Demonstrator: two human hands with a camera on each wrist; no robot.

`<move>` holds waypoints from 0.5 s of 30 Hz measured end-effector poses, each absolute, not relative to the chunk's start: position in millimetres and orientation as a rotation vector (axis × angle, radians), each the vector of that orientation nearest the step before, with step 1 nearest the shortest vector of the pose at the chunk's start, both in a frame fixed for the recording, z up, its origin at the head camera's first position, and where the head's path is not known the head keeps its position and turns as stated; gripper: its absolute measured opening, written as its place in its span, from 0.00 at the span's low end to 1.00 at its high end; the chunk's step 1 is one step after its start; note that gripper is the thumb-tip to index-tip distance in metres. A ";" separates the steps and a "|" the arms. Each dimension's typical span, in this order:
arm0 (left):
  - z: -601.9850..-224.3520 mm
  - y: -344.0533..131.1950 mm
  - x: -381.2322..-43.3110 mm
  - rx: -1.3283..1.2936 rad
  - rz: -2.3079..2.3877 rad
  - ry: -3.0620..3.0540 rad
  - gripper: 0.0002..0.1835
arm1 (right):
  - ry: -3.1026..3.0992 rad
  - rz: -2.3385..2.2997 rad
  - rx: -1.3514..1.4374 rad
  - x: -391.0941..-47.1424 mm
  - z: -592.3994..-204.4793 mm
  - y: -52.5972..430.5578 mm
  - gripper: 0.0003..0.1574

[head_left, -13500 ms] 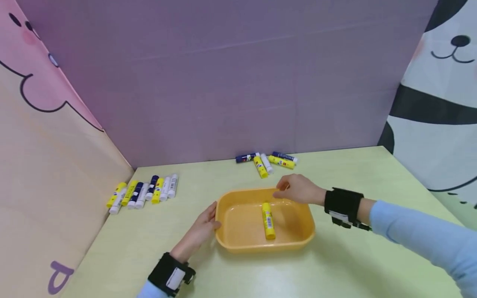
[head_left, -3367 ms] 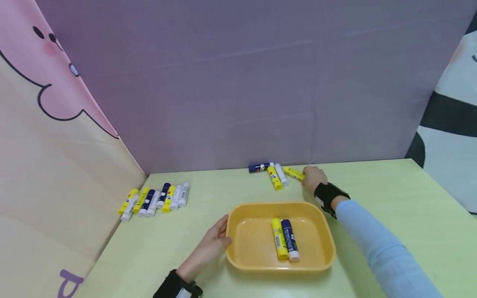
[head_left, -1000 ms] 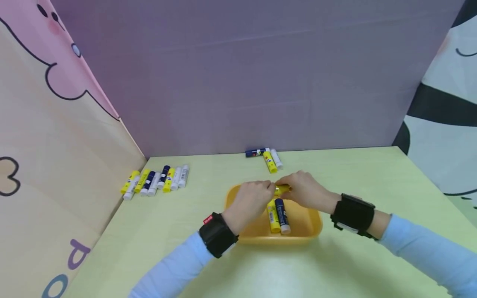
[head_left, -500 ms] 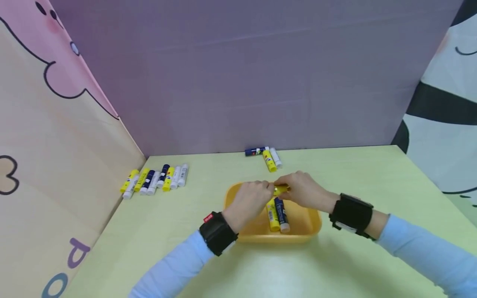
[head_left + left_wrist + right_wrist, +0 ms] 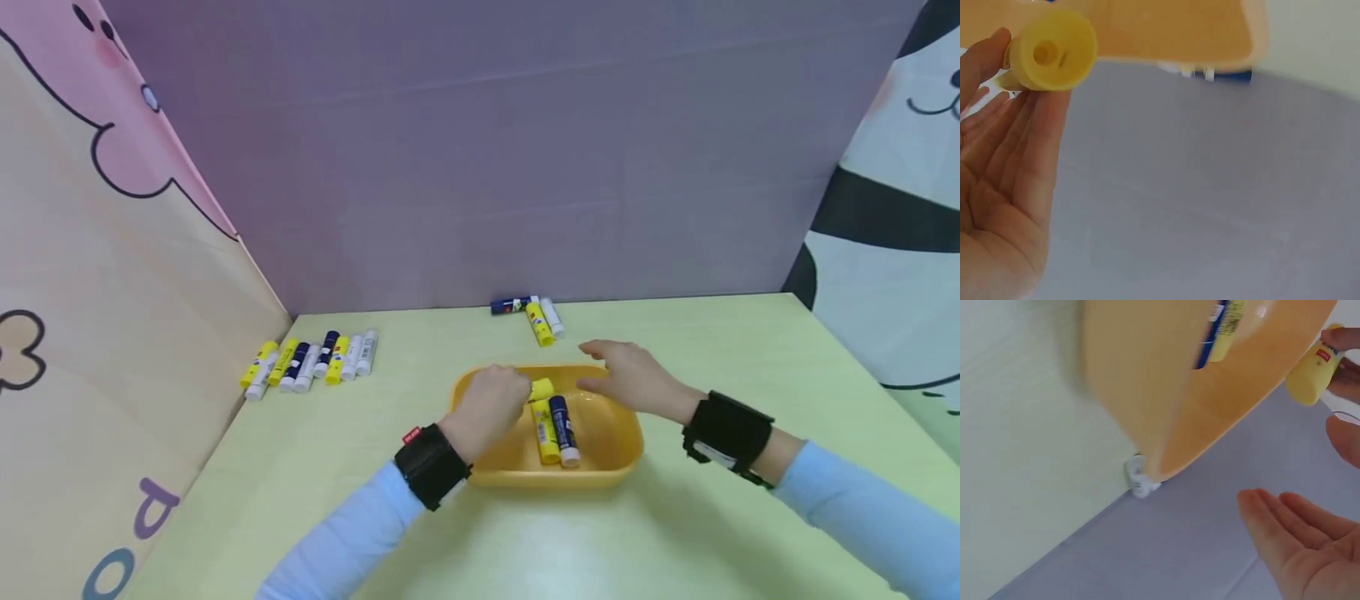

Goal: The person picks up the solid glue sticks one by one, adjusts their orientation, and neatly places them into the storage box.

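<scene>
- Work in hand, as I judge, is the handling of one yellow tube [image 5: 541,389] above the orange tray [image 5: 555,481], at the moment when only the left hand [image 5: 487,408] carries it.
- The next move, I think, calls for a steady left grip and, if the tube is to be laid down, a low release beside the lying yellow tube [image 5: 546,435] and the dark blue tube [image 5: 562,429], without knocking them.
- The left hand comes over the tray's left side with the back of the hand upward; its thumb and fingers pinch the held tube, and the left wrist view shows the tube's round end facing the camera.
- The right hand [image 5: 630,379] is released and holds nothing. It hangs near the far right rim, fingers stretched toward the left hand, thumb apart from them.
- The held tube is near the upper end of the lying yellow one; how high it is, I cannot tell exactly.
- On the table [image 5: 420,367], behind the tray, lie a blue tube [image 5: 508,306], a yellow one [image 5: 539,325] and a white one [image 5: 552,317]; a row of tubes [image 5: 307,369] lies at the left.
</scene>
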State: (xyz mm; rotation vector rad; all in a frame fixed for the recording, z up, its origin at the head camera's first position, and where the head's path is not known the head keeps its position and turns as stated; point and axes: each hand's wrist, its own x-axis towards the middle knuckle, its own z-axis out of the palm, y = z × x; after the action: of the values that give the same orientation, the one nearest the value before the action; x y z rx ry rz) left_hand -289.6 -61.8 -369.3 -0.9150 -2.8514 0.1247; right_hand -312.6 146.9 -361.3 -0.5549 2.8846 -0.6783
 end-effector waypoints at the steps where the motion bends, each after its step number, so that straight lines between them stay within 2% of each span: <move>1: -370.0 -63.3 -291.4 -0.880 0.069 -2.918 0.02 | 2.880 -0.668 -0.533 -313.1 -362.9 151.4 0.35; 9: -371.9 -73.4 -310.0 -0.315 -0.692 -3.378 0.19 | 2.706 -0.737 -0.406 -317.4 -387.1 188.5 0.39; 15: -381.0 -73.3 -316.3 -0.212 -0.846 -3.450 0.18 | 2.463 -1.028 -0.260 -312.7 -405.4 198.4 0.36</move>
State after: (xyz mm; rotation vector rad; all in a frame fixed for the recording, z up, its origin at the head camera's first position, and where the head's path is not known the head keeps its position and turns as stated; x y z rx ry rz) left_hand -316.3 -73.3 -381.0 -0.2125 -3.4496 -0.8463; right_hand -312.7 198.4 -405.4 -0.2602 2.4634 -1.0283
